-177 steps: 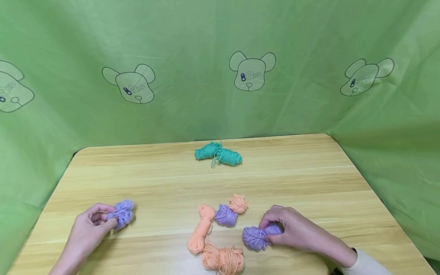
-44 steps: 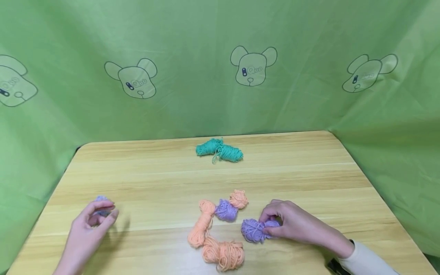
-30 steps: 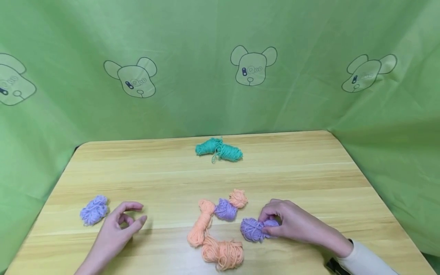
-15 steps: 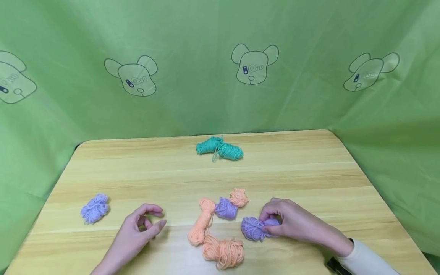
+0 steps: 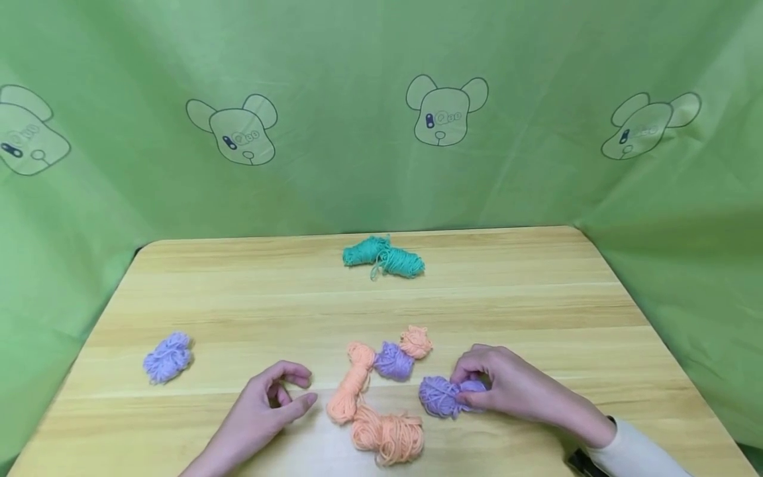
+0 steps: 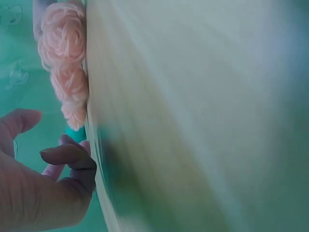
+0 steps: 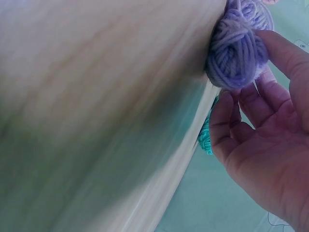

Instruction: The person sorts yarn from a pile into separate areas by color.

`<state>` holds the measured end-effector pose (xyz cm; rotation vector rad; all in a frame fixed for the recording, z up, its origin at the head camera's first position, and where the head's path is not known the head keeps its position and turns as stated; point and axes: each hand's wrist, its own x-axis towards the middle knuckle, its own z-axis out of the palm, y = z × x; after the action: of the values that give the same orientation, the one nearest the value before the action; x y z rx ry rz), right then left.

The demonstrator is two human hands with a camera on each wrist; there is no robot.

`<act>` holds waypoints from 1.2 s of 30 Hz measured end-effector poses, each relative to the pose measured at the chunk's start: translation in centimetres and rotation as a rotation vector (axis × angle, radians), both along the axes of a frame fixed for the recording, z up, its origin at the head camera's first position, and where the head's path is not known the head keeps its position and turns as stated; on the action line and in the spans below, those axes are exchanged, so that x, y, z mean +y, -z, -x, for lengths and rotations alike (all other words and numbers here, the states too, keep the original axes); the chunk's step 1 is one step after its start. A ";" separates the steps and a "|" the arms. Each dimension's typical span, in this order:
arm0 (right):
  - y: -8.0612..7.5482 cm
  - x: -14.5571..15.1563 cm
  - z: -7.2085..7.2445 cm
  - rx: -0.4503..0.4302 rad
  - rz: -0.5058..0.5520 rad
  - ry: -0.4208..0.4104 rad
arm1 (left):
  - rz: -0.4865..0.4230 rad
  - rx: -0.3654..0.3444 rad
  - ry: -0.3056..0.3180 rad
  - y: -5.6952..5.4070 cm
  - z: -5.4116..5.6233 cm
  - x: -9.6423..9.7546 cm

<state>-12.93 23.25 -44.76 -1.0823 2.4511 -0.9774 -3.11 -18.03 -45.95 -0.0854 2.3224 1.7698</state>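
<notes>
Your right hand pinches a purple yarn bundle between thumb and fingers, the bundle sticking out at the hand's 9 o'clock, on the near half of the counter. Your left hand holds nothing; its fingers are loosely bent, with the thumb apart from them. At that hand's 3 o'clock, near its fingertips but apart, is the long peach bundle, and well away at its 10 o'clock lies the pale purple bundle, on its own. From the yarn you're gripping, look to 10 o'clock for the small purple bundle, which has the little peach ball against it at 2 o'clock and the long peach one at 8. The thick peach bundle sits at the long one's 5 o'clock (those two look to be touching). Toward 12 o'clock, near the far edge, two teal bundles lie against each other, with green cloth printed with animal heads rising behind.
</notes>
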 end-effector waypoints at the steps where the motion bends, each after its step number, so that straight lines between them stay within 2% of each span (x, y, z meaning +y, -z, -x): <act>1: 0.0 0.0 0.0 0.001 0.002 -0.002 | 0.002 -0.003 0.005 0.0 0.0 0.2; 10: 0.1 0.1 -0.1 -0.007 0.004 0.002 | -0.031 -0.035 0.046 0.2 -0.3 1.9; 16: -0.1 0.1 0.0 -0.001 -0.007 0.002 | -0.078 -0.041 0.011 0.4 -0.7 2.9; 23: 0.0 -0.1 0.1 0.011 0.007 -0.015 | -0.049 -0.058 -0.059 0.6 -1.1 4.1; 31: 0.1 -0.5 -0.3 0.073 -0.052 0.007 | -0.016 -0.049 -0.056 0.8 -1.2 4.9; 36: 0.2 -0.7 -0.5 0.090 -0.061 0.025 | -0.013 -0.078 -0.061 0.8 -1.3 4.7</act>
<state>-12.43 22.59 -44.94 -1.1007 2.5546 -0.8733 -1.86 -13.30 -46.77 -0.2208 2.2762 1.7769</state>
